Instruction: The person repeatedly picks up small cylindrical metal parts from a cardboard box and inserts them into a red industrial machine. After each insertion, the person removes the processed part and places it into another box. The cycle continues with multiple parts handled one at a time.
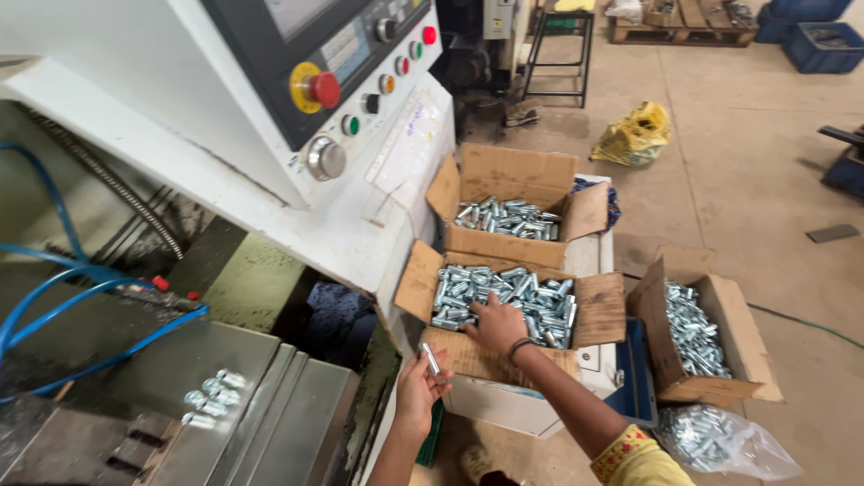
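Reaching into the nearer open cardboard box (601, 310) of small silvery metal cylinders (504, 292), the right hand (497, 326) lies spread on the heap, while the left hand (421, 385) pinches one cylinder (431, 359) just beside the box flap. A second brown box (513, 180) of the same parts sits behind, a third (711, 346) leans to the right above a clear bag (720, 441), and a crumpled yellow bag (635, 133) lies on the floor.

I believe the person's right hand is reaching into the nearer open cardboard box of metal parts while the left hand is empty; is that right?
Not quite: the left hand is not empty. The head view shows it holding one small silvery metal part between its fingers. The rest stands: the right hand is reaching into the nearer open cardboard box of metal parts.
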